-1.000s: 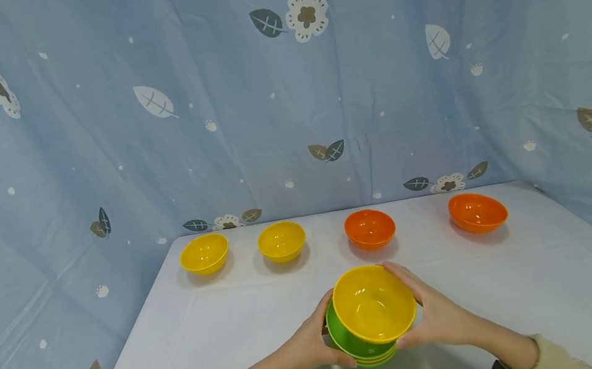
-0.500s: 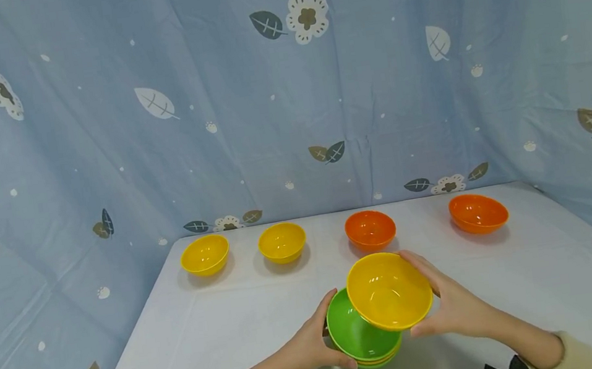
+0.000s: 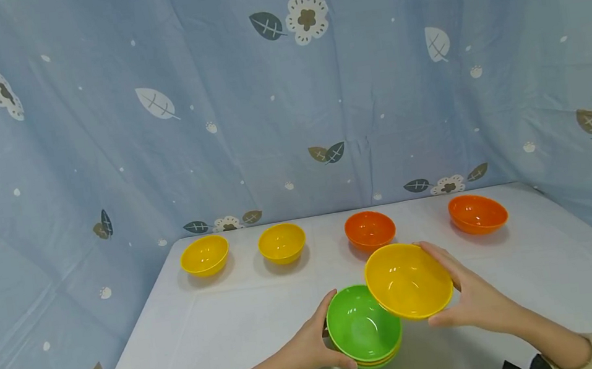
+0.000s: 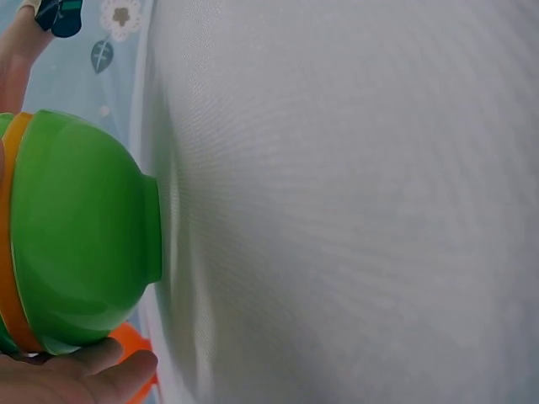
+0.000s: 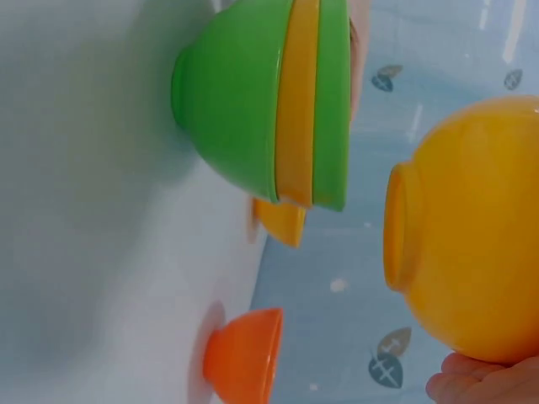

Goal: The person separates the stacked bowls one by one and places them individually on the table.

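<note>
At the near middle of the table is a stack of bowls, with a green bowl (image 3: 361,319) on top. The right wrist view shows a yellow bowl (image 5: 296,109) nested between it and a lower green bowl (image 5: 232,101). My left hand (image 3: 311,341) grips this stack from the left, its thumb and fingers curved round the side. Up and to the right, my right hand (image 3: 474,298) holds another yellow bowl (image 3: 407,282) by its right side, mouth tilted towards the head camera. From the right wrist, this yellow bowl (image 5: 480,236) appears raised and apart from the stack.
Along the far side of the white-covered table (image 3: 224,325) stand two yellow bowls (image 3: 205,256) (image 3: 282,243) at left and two orange bowls (image 3: 370,232) (image 3: 478,214) at right. A blue patterned curtain (image 3: 243,123) hangs behind and at the sides.
My right hand has lifted the yellow bowl off the stack and carried it up and to the right, uncovering the green bowl. The left hand stays at the stack.
</note>
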The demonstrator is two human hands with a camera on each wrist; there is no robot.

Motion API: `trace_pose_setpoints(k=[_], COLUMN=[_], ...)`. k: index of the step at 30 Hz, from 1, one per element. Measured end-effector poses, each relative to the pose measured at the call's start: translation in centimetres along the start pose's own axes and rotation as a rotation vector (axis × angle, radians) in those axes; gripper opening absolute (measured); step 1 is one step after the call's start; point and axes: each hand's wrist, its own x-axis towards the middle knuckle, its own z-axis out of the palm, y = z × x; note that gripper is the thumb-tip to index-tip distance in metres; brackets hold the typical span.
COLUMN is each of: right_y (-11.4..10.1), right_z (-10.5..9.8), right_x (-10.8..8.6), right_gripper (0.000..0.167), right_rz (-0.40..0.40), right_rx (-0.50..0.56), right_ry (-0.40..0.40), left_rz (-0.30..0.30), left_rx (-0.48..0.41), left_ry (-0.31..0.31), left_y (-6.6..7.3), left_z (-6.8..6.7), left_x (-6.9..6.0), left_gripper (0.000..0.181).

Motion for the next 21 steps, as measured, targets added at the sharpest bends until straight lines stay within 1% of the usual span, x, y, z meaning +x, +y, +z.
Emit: trace_pose_setpoints(k=[8,11,15,17,21], right_y=[0.5,0.8,1.2,1.3,1.6], right_z=[-1.2,-1.7,-2.3,-2.6,-3.1], right_x=[-0.6,-0.8,-1.0,-1.1,-1.4], right_gripper=[0.102,0.102,0.103,0.103,0.103], right_rz=[0.061,0.081,0.120,0.133,0.136], right_rx=[-0.089,-0.091,-0.049,-0.050,-0.057], right_ry=[0.035,0.047,0.051,0.054,0.068], left_rz=[-0.011,-0.012,-0.011,-0.009,-0.006], left_rx=[0.010,0.014,0.019,0.022,0.027], left_ry=[0.000,0.000,0.002,0.005,0.013], left_y=[0.0,0.0,-0.1,-0.1,-0.1], left_z=[0.0,0.0,0.1,0.1,0.2], left_x=[0.0,0.1,0.1,0.1,0.0], left_gripper=[0.114,0.114,0.114,0.114,0.114])
